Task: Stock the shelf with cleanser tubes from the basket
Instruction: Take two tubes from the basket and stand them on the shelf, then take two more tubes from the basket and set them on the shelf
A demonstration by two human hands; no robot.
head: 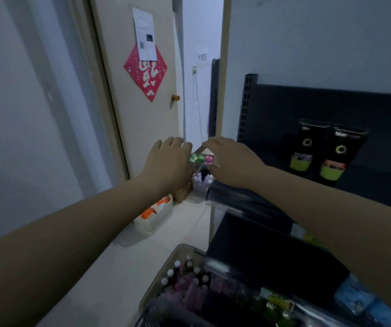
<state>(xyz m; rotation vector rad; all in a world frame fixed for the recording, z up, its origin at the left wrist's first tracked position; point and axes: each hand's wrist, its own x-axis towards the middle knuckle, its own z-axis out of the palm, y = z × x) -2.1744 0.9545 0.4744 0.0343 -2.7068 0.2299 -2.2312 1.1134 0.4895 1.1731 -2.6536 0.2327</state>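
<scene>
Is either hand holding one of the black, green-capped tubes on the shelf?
No, both black tubes stand cap-down on the shelf, apart from the left hand and the right hand.

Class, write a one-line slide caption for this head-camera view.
Left hand and right hand meet at a clear packet beside the black shelf.

**Location: small shop, shelf aisle**

A black metal display shelf (245, 107) with perforated uprights stands against the wall. Two matching black tubes (307, 142) stand on it, labels outward. A basket (153, 283) of small bottles and a floor bin (153, 223) of orange packs sit near it. A door (147, 128) beside it carries a printed notice (144, 34).
</scene>
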